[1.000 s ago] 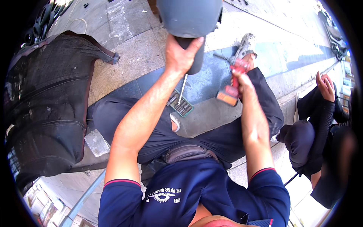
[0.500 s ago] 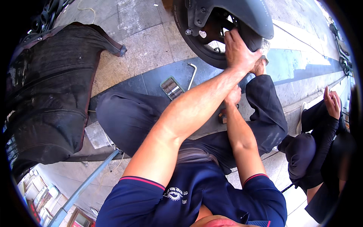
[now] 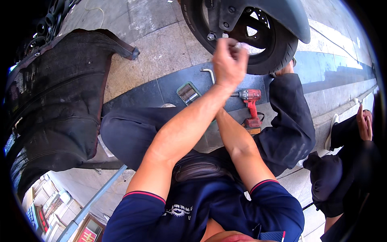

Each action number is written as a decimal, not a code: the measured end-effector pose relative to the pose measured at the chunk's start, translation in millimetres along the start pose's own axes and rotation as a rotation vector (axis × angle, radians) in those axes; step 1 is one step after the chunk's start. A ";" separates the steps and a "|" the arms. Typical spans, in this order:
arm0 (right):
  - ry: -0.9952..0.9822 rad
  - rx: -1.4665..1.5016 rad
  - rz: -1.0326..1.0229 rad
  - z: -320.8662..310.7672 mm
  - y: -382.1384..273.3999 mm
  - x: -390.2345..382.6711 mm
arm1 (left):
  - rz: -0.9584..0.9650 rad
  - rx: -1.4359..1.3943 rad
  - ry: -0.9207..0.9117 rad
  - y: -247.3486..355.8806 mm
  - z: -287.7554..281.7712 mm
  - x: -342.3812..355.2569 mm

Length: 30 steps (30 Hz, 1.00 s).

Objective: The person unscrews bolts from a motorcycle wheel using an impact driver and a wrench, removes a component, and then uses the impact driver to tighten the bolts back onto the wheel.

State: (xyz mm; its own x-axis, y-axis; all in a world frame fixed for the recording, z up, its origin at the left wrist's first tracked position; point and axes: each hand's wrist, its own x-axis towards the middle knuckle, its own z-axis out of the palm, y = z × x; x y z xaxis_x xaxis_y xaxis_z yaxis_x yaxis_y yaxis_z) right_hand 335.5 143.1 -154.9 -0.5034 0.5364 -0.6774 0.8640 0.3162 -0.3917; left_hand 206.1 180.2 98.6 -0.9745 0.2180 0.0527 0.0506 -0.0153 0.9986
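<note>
My left hand (image 3: 229, 64) is raised just below a wheel fork with a bolt (image 3: 211, 36), fingers curled at something small and pale, too blurred to name. The black tyre (image 3: 282, 54) and grey mudguard (image 3: 292, 22) are behind and right of it. My right hand (image 3: 221, 105) is mostly hidden behind my left forearm, low by the tools. A red power driver (image 3: 252, 103) lies on the dark paving beside it. An open socket case (image 3: 186, 90) and a bent metal wrench (image 3: 210, 73) lie nearby, between my legs and the wheel.
A large black padded cover (image 3: 56, 101) fills the left side. A blue-grey pole (image 3: 92, 201) runs at the lower left. At the right a co-worker in dark clothes sits close, a hand (image 3: 365, 125) raised. A step edge runs along the paving.
The power driver has left my right hand and lies down. My left hand has let go of the tyre area and moved left. The wheel and mudguard now show side-on, farther right.
</note>
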 end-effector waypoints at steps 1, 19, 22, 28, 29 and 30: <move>-0.035 -0.003 -0.005 1.1 -12.4 -6.8 | -0.045 0.137 0.201 -7.1 -33.8 9.4; -0.155 -0.634 -0.451 -209.9 -69.5 -157.2 | 0.246 0.643 0.169 -18.1 -76.7 39.6; -0.069 -0.587 -0.515 -214.4 -69.6 -157.5 | 0.133 0.706 -0.028 -25.4 -89.9 46.7; 0.091 -0.355 -0.758 -209.1 -104.1 -140.3 | 0.049 0.293 0.289 17.0 -123.2 52.0; 0.093 -0.308 -0.801 -207.2 -114.1 -141.7 | 0.021 0.211 0.335 39.9 -137.3 57.5; 0.080 -0.321 -0.811 -208.5 -134.6 -152.6 | 0.060 0.161 0.363 64.1 -155.9 61.4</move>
State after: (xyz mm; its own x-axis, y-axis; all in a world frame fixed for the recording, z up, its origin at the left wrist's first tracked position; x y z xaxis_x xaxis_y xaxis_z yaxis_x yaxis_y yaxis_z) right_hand 295.1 181.8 131.0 -0.9714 0.1001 -0.2152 0.2025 0.8223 -0.5317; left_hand 115.5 40.5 165.2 -0.9811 -0.1385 0.1350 0.1152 0.1420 0.9831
